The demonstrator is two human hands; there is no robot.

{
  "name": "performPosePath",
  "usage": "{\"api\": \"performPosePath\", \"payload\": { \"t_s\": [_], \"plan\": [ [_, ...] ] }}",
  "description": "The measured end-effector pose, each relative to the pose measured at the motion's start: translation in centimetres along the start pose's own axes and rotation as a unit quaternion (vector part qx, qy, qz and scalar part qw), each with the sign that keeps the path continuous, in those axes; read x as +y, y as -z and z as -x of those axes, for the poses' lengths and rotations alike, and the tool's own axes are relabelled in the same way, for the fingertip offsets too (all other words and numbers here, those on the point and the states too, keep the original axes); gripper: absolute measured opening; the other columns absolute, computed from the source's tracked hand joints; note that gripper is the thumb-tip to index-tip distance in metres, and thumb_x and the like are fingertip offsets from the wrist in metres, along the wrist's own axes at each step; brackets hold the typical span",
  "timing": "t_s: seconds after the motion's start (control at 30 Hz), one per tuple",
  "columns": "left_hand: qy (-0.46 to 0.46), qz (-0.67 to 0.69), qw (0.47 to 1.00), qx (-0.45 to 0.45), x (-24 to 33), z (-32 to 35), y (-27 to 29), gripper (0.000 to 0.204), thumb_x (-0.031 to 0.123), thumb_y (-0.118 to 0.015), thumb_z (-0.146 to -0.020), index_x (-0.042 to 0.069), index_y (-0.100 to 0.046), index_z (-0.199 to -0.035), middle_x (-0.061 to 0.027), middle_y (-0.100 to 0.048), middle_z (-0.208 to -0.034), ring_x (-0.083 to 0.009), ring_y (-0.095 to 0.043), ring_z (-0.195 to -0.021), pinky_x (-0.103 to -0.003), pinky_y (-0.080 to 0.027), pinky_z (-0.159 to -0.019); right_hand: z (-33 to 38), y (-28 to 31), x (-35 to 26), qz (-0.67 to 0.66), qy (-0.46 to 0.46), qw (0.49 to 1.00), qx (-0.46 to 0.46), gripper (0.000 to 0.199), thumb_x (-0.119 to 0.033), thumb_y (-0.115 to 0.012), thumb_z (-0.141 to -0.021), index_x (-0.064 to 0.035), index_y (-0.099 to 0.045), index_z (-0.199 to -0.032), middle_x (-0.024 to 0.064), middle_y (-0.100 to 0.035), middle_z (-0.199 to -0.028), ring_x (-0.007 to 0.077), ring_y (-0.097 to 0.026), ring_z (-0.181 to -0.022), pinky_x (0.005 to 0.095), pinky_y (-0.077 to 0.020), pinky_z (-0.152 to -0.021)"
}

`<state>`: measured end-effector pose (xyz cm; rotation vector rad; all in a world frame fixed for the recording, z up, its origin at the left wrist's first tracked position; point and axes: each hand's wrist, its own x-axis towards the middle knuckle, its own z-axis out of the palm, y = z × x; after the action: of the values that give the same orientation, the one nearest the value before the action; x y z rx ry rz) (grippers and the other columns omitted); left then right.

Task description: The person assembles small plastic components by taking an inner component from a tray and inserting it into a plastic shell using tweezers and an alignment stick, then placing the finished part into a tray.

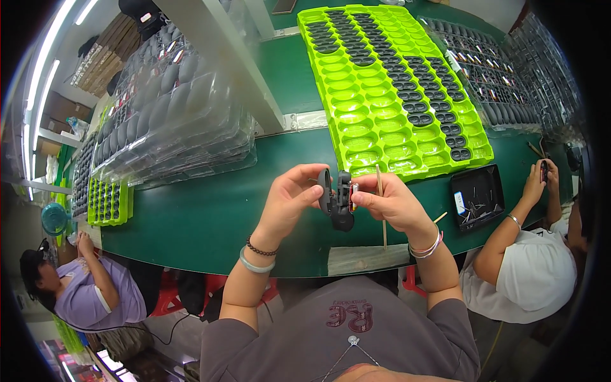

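Observation:
Above the near edge of the table, my two hands hold parts of a small black case, which looks like an earbud charging case. My left hand pinches its smooth oval shell between thumb and fingers. My right hand grips the inner part, where a small silver and red piece shows by the thumb. A thin wooden stick also passes through the right hand's fingers, pointing up and down. Whether the shell and the inner part are joined is hard to tell.
A lime-green tray partly filled with black case parts lies ahead. Stacked clear trays stand left, others right. A black box holds small sticks. Co-workers sit at left and right. A metal post rises ahead-left.

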<state>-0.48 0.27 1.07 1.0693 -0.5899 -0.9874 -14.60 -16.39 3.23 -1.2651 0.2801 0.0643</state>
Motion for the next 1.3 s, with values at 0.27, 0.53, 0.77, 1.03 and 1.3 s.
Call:
{"api": "performPosePath", "payload": {
  "t_s": [0.27, 0.53, 0.77, 1.03, 1.3],
  "plan": [
    [0.004, 0.02, 1.0, 0.008, 0.08, 0.02, 0.23, 0.038, 0.011, -0.062, -0.085, -0.002, -0.05, -0.119, -0.0111, -0.059, -0.104, -0.0172, -0.062, -0.089, -0.027, -0.055, -0.071, 0.09, 0.43, 0.07, -0.034, -0.014, 0.999, -0.001, 0.022, -0.019, -0.061, -0.087, -0.0031, -0.064, -0.102, -0.0029, -0.061, -0.074, -0.002, -0.034, -0.049, 0.0164, -0.0222, -0.041],
    [-0.068, -0.024, 0.996, 0.056, -0.13, 0.04, 0.33, 0.037, 0.009, -0.062, -0.085, -0.002, -0.05, -0.118, -0.0106, -0.059, -0.104, -0.0186, -0.062, -0.088, -0.029, -0.055, -0.072, 0.47, 0.43, 0.12, -0.056, 0.028, 0.998, 0.021, 0.025, -0.019, -0.061, -0.086, -0.0031, -0.063, -0.105, -0.0013, -0.061, -0.075, -0.0024, -0.032, -0.046, 0.0157, -0.0204, -0.039],
    [-0.122, -0.113, 0.983, 0.083, -0.46, 0.01, -0.16, 0.037, 0.002, -0.063, -0.082, -0.004, -0.051, -0.117, -0.0089, -0.059, -0.102, -0.0164, -0.06, -0.092, -0.029, -0.052, -0.078, 0.62, -0.09, -0.08, -0.068, 0.019, 0.997, 0.018, 0.035, -0.016, -0.061, -0.085, 0.008, -0.056, -0.11, 0.0166, -0.058, -0.118, -0.0024, -0.032, -0.044, 0.0149, -0.0293, -0.04],
    [-0.134, -0.204, 0.966, 0.088, -0.67, -0.09, -0.36, 0.036, -0.003, -0.062, -0.081, -0.006, -0.052, -0.116, -0.0078, -0.056, -0.102, -0.0162, -0.057, -0.094, -0.028, -0.052, -0.081, 0.64, -0.36, -0.12, -0.058, 0.028, 0.997, 0.032, 0.033, -0.015, -0.061, -0.085, 0.0075, -0.057, -0.11, 0.0131, -0.061, -0.116, -0.0025, -0.032, -0.044, 0.0149, -0.0297, -0.041],
    [-0.102, -0.146, 0.981, 0.074, -0.86, -0.14, 0.07, 0.037, 0.0, -0.061, -0.082, -0.005, -0.051, -0.117, -0.009, -0.058, -0.103, -0.0168, -0.059, -0.093, -0.029, -0.052, -0.079, 0.71, -0.19, -0.5, -0.047, 0.029, 0.998, 0.022, 0.029, -0.013, -0.061, -0.085, 0.0059, -0.059, -0.107, 0.0104, -0.065, -0.103, -0.0028, -0.033, -0.044, 0.0148, -0.0249, -0.039]
  ]
}}
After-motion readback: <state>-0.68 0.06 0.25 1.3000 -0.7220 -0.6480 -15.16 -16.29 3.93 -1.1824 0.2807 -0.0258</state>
